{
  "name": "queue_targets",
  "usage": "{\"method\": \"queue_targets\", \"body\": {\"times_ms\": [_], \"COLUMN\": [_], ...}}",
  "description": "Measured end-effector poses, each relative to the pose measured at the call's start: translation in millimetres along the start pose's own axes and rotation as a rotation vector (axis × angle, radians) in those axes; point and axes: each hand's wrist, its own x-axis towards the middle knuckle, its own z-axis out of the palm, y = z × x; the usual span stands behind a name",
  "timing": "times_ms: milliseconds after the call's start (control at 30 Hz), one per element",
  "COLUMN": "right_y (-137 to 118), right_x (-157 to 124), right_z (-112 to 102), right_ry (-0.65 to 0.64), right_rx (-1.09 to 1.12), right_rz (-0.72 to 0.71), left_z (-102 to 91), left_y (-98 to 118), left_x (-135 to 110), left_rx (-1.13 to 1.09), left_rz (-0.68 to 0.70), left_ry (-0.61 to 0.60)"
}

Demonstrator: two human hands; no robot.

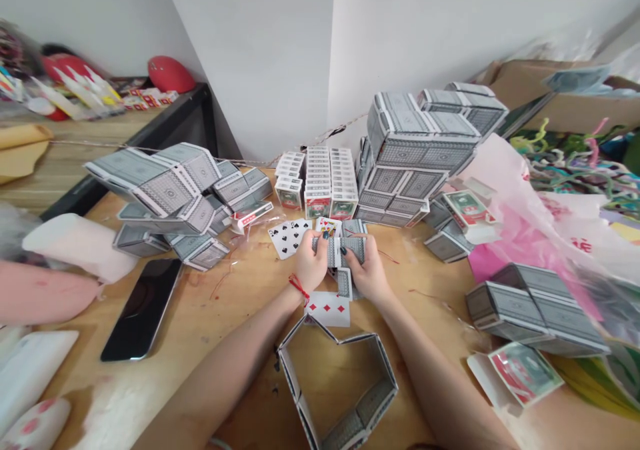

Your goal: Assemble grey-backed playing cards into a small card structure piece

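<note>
I am operating both hands at the centre of the table (pixel 240 310), viewing from the head camera. I am clamping the thumb and fingers of the left hand (pixel 313 263) on the left part of a grey-backed card piece (pixel 332 255); the thumb is pressing on the upper face, and most of the other fingers are lying out of sight. I am clamping the right hand (pixel 371 270) on the right part of the same piece, its thumb bearing near the white band across the middle. The piece is spanning the gap between the hands, above the table. Face-up spade cards (pixel 287 241) are lying beyond the left hand, and a diamond card (pixel 327 309) is lying nearer to me, below both hands. A heart-shaped card frame (pixel 367 407) is standing between the forearms, its notch facing the hands. Rows of card boxes (pixel 317 182) are standing beyond the hands. Grey card blocks are forming a left stack (pixel 167 187) and a taller right stack (pixel 415 147). A phone (pixel 141 310) is lying left of the left forearm, its dark screen facing up. A red bracelet (pixel 299 289) is encircling the left wrist.
</note>
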Motion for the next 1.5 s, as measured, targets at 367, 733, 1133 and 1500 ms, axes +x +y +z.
{"method": "queue_targets", "body": {"times_ms": [367, 733, 1133, 1500], "right_y": [0.7, 0.4, -6.1, -0.6], "right_x": [0.8, -2.4, -1.7, -4.5], "right_z": [-0.9, 0.3, 1.3, 1.0], "right_ry": [-0.009, 0.0, -0.009, 0.006], "right_rx": [-0.01, -0.021, 0.019, 0.068], "right_rz": [-0.013, -0.024, -0.014, 0.024], "left_z": [0.8, 0.3, -3.8, -4.0], "left_y": [-0.9, 2.8, 8.8, 4.4], "left_x": [2.0, 2.9, 8.9, 5.5], "left_rx": [-0.012, -0.019, 0.003, -0.042], "left_rz": [-0.023, 0.012, 0.061, 0.157], "left_ry": [0.033, 0.011, 0.014, -0.072]}}
